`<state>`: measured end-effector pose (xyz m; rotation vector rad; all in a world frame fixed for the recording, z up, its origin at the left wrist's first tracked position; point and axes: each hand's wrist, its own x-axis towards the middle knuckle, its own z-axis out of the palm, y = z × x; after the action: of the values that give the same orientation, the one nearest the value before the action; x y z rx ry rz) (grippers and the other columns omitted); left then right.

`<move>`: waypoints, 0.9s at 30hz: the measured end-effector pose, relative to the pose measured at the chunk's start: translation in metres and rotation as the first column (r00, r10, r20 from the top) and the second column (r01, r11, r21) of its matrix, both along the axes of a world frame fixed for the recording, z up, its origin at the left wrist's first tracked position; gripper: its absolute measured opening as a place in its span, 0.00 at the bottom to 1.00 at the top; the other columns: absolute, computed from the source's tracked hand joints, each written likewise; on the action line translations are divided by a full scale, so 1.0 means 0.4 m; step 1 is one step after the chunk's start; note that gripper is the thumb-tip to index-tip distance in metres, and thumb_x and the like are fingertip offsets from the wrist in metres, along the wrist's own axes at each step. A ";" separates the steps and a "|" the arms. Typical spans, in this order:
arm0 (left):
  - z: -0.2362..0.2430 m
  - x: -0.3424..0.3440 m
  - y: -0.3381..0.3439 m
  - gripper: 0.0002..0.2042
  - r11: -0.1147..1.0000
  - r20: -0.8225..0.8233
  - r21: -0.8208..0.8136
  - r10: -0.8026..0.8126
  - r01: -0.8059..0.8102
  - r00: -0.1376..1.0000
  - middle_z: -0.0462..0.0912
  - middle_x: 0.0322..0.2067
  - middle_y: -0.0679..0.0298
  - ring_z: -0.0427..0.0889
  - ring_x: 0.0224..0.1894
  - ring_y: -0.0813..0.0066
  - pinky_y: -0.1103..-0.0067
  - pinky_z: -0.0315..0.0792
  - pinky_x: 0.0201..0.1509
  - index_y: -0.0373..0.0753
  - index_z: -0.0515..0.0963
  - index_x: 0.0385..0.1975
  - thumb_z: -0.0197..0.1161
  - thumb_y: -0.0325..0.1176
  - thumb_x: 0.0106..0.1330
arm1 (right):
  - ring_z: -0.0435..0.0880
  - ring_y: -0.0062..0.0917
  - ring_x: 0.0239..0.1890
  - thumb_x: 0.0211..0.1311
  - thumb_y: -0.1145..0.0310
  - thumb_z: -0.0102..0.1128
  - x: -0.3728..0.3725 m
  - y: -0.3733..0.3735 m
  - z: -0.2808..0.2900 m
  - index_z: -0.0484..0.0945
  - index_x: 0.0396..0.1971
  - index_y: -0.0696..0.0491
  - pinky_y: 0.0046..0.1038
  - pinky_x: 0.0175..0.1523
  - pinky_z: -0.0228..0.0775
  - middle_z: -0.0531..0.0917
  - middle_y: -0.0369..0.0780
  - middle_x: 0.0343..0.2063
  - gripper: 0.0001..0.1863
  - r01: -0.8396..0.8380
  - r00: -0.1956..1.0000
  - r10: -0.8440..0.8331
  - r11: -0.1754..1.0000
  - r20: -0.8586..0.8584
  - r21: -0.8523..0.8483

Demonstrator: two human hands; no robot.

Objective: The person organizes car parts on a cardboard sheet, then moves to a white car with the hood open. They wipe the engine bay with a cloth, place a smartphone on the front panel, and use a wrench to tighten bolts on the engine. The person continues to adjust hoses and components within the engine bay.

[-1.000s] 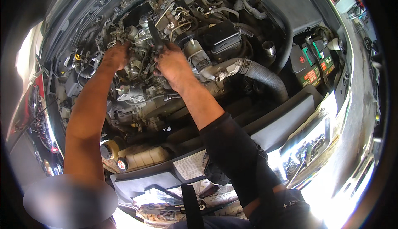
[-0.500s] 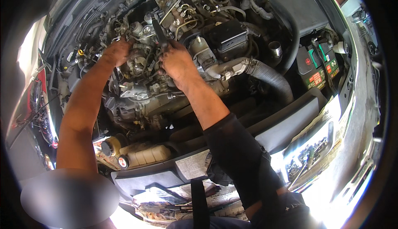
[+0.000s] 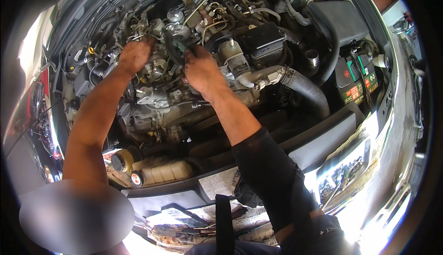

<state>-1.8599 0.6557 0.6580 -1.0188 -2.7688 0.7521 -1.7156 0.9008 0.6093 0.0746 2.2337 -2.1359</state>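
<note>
Both my arms reach over an open car engine bay. My right hand (image 3: pixel 201 70) is closed around a dark, curved, hose-like piece (image 3: pixel 170 49), smeared by motion, which rises from my fingers over the middle of the engine (image 3: pixel 159 99). My left hand (image 3: pixel 135 55) reaches among the pipes and fittings at the engine's left. Its fingers are bent and partly hidden; what they grip, if anything, cannot be made out. Just beyond the dark piece sits a round metal cap (image 3: pixel 175 15). Thin metal pipes (image 3: pixel 196 11) run to its right.
Right of my hands are a black box-shaped cover (image 3: pixel 264 40), a ribbed hose (image 3: pixel 307 91) and an open metal pipe end (image 3: pixel 312 58). The battery (image 3: pixel 354 77) stands at the far right. A pale reservoir (image 3: pixel 164 173) is near the front, where newspaper (image 3: pixel 251 218) covers the bodywork.
The dark piece in my right hand has tilted leftward and now shows a curved side. My left hand has shifted slightly right. The whole view has moved a little.
</note>
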 end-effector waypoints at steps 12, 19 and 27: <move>0.069 -0.030 0.108 0.14 0.917 0.250 -0.117 0.399 -0.382 0.882 0.90 0.50 0.41 0.89 0.60 0.45 0.57 0.84 0.62 0.32 0.89 0.49 0.69 0.29 0.67 | 0.79 0.63 0.65 0.82 0.62 0.50 0.069 0.039 0.155 0.75 0.57 0.65 0.52 0.71 0.73 0.81 0.66 0.58 0.20 -0.017 0.985 -0.036 0.953 0.170 0.302; 0.123 -0.062 0.119 0.19 0.945 0.380 -0.225 0.309 -0.237 0.872 0.87 0.60 0.40 0.87 0.64 0.45 0.59 0.81 0.69 0.37 0.84 0.63 0.61 0.43 0.82 | 0.82 0.62 0.64 0.82 0.61 0.53 0.085 0.040 0.182 0.77 0.57 0.66 0.52 0.70 0.75 0.85 0.66 0.55 0.21 -0.014 0.981 -0.046 0.952 0.189 0.306; 0.098 0.012 0.062 0.29 0.963 0.181 -0.249 0.151 -0.103 0.972 0.85 0.62 0.47 0.87 0.62 0.51 0.61 0.80 0.69 0.38 0.78 0.68 0.72 0.45 0.72 | 0.82 0.62 0.62 0.84 0.59 0.52 0.101 0.045 0.167 0.75 0.58 0.63 0.55 0.67 0.73 0.85 0.64 0.54 0.21 -0.023 0.978 -0.049 0.940 0.202 0.341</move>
<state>-1.8551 0.6804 0.6972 -1.0114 -2.9933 1.0799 -1.6753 0.9189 0.6762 0.3114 2.4496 -1.6305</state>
